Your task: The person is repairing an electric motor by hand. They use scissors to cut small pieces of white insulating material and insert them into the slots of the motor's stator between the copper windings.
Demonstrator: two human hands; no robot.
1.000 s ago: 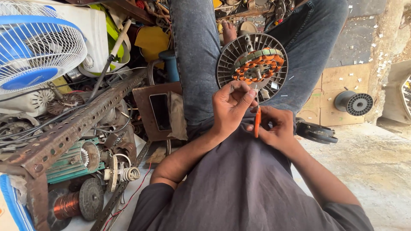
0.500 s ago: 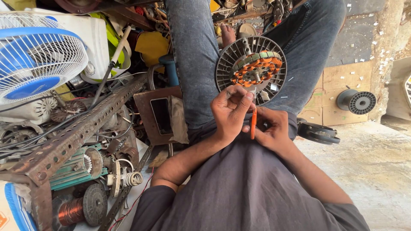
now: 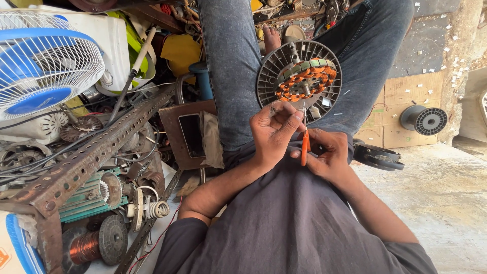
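A round grey fan motor point(image 3: 298, 77) with orange-and-copper windings rests between my knees, its open face toward me. Just below it, my left hand point(image 3: 273, 133) has thumb and fingertips pinched on a thin wire point(image 3: 304, 107) that comes off the windings. My right hand point(image 3: 331, 156) sits beside it over my lap and grips a small orange-handled cutter point(image 3: 304, 147), whose tip points up at the pinched fingers. Both hands are close together and nearly touch.
A blue-and-white table fan point(image 3: 43, 66) stands at the left. A rusty perforated angle bar point(image 3: 86, 162) crosses a heap of motor parts, copper coils point(image 3: 86, 247) and a white spring point(image 3: 154, 209). A black spool point(image 3: 423, 120) lies by wooden boards at the right, above a concrete floor point(image 3: 446, 203).
My left hand has drawn back from the windings toward my body, fingers still pinched. The right hand with the cutter has shifted slightly with it. The motor has not moved.
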